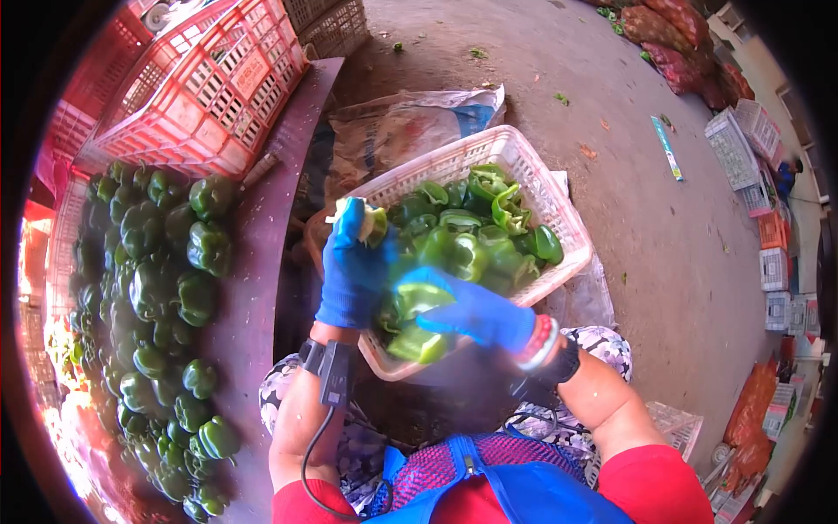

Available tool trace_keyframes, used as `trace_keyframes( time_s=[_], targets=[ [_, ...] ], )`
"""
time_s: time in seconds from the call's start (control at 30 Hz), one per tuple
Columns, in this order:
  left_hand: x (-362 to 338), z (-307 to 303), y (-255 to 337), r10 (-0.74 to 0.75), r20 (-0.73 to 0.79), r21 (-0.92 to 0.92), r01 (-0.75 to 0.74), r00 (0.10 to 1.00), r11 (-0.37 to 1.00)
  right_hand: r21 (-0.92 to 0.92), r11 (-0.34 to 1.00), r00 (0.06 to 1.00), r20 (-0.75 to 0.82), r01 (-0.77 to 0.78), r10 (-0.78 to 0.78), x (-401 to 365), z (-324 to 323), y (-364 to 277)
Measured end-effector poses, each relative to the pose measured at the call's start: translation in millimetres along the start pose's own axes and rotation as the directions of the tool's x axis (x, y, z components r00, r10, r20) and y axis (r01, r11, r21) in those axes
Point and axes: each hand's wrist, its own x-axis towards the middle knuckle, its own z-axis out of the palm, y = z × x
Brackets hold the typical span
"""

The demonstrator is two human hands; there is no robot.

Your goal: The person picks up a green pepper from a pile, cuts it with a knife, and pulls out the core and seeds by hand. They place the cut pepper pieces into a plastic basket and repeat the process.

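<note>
As cut green bell peppers (471, 255) fill a pale pink, slatted plastic crate (550, 188) beneath the hands, a worker's left hand (351, 266), in a blue knit glove, closes around a pale-and-green pepper piece (374, 225) above the crate's near-left side. The right hand (489, 314), gloved alike, reaches low over the peppers, its fingers beside a light green piece (423, 297); motion blur leaves it unclear whether they grip it. Well left of the hands, whole dark green peppers (153, 288) lie heaped beside a red-and-white slatted crate (209, 96). Good handling likely calls for a firm but light pinch, since hollow pepper walls can crack, with both hands kept low inside the rim so that loose bits fall within the crate.
</note>
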Motion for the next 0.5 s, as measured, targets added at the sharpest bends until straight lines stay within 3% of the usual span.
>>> trace_keyframes(
  time_s=[0.03,0.07,0.13,0.2,0.23,0.33,0.37,0.4,0.5],
  targets=[
    [-1.3,7.0,15.9,-0.046,0.0,-0.074,0.045,0.999,0.996,-0.209,0.967,0.987,0.033,-0.144,0.154,-1.2,-13.2,-12.8],
    [-5.9,11.2,34.6,-0.269,0.169,-0.454,0.317,0.948,0.832,-0.559,0.828,0.998,-0.031,0.029,-0.056,-7.3,-25.6,-3.1],
    [-6.1,2.0,32.6,-0.302,0.337,-0.166,0.372,0.892,0.913,-0.845,0.507,0.916,-0.325,-0.169,-0.236,-4.2,-39.4,5.1],
    [-16.1,10.1,27.8,-0.292,0.43,0.065,0.293,0.854,0.954,-0.446,0.893,0.908,-0.398,-0.069,-0.128,3.8,-45.9,-6.5],
    [-20.6,16.6,31.4,-0.301,0.512,0.097,0.295,0.804,0.951,-0.182,0.983,0.908,-0.412,-0.009,-0.068,9.2,-43.5,-14.8],
    [-32.9,29.6,28.3,-0.31,0.483,0.335,0.154,0.819,0.929,-0.302,0.953,0.93,-0.343,0.026,-0.134,21.0,-32.8,4.6],
    [-34.2,28.5,24.5,-0.263,0.467,0.404,0.061,0.844,0.913,-0.263,0.962,0.937,-0.309,0.08,-0.162,22.3,-34.0,10.8],
    [-34.8,26.5,19.5,-0.213,0.452,0.471,-0.029,0.866,0.882,-0.338,0.937,0.921,-0.328,0.093,-0.21,23.2,-31.6,12.2],
    [-35.1,26.7,1.6,-0.194,0.346,0.599,-0.057,0.918,0.798,-0.471,0.875,0.874,-0.374,0.107,-0.309,27.2,-19.7,17.5]
  ],
)
